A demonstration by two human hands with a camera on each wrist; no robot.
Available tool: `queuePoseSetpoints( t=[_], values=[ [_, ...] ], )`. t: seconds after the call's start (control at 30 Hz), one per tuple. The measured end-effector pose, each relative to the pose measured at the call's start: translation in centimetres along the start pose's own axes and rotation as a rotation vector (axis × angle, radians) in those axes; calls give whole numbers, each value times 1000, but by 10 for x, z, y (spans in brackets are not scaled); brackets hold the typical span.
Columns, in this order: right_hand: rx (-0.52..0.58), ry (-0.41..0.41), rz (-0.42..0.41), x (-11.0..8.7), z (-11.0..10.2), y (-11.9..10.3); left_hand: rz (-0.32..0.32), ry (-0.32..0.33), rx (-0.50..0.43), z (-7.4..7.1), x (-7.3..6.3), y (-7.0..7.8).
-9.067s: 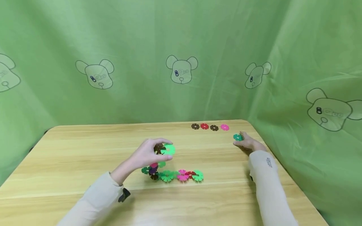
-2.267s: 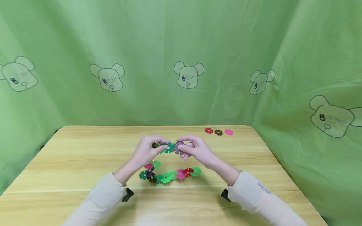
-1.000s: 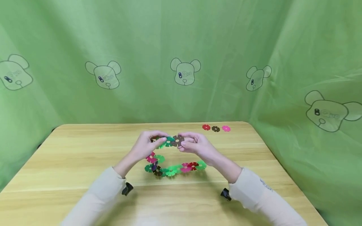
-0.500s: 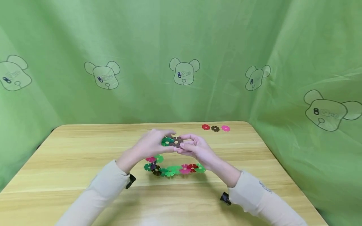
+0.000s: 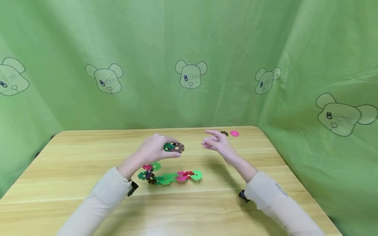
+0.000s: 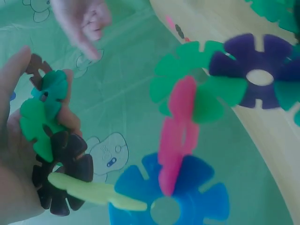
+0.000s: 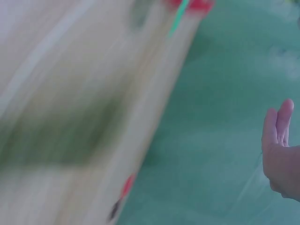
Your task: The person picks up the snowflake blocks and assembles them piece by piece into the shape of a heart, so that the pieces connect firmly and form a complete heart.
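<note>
My left hand (image 5: pixel 150 150) grips one end of a chain of slotted plastic flower discs, thumb and fingers curled round it above the table. A brown disc (image 5: pixel 179 148) ends the chain, joined to a teal disc (image 6: pixel 55 89). In the left wrist view the chain runs on through a green disc (image 6: pixel 35 124), a dark brown disc (image 6: pixel 72 159), a blue disc (image 6: pixel 206 199) and a pink disc (image 6: pixel 180 131). Its other end, with a bright green disc (image 5: pixel 197 175), hangs nearer me. My right hand (image 5: pixel 220 146) holds nothing, its index finger extended, apart from the chain.
Near the far table edge lie a loose brown disc (image 5: pixel 224 133) and a pink disc (image 5: pixel 234 133). A red disc (image 7: pixel 126 186) beside them shows in the right wrist view; my right hand hides it from the head camera. Green curtain (image 5: pixel 141 98) surrounds the wooden table (image 5: pixel 88 147).
Teal and brown discs from the table have joined the chain. My right hand has let go of the brown disc and moved right; my left hand has shifted slightly left with the chain.
</note>
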State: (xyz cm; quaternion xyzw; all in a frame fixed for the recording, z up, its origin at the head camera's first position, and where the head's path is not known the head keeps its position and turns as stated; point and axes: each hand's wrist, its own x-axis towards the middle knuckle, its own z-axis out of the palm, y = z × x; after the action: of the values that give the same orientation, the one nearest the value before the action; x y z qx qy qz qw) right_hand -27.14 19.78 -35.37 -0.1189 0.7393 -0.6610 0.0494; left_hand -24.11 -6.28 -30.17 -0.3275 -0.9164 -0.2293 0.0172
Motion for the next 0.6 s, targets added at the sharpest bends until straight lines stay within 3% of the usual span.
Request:
queuePoseSetpoints(
  t=[0.17, 0.37, 0.43, 0.6],
  values=[
    [-190, 75, 78, 25, -39, 28, -30, -28, 40, -4, -1, -3],
    [-543, -5, 277, 45, -73, 65, -37, -43, 87, -2, -4, -1],
    [-588, -45, 338, 50, -80, 75, -31, -38, 87, -2, -6, 0],
    [-604, -80, 388, 61, -91, 92, -19, -32, 92, -1, -10, -1]
  ],
)
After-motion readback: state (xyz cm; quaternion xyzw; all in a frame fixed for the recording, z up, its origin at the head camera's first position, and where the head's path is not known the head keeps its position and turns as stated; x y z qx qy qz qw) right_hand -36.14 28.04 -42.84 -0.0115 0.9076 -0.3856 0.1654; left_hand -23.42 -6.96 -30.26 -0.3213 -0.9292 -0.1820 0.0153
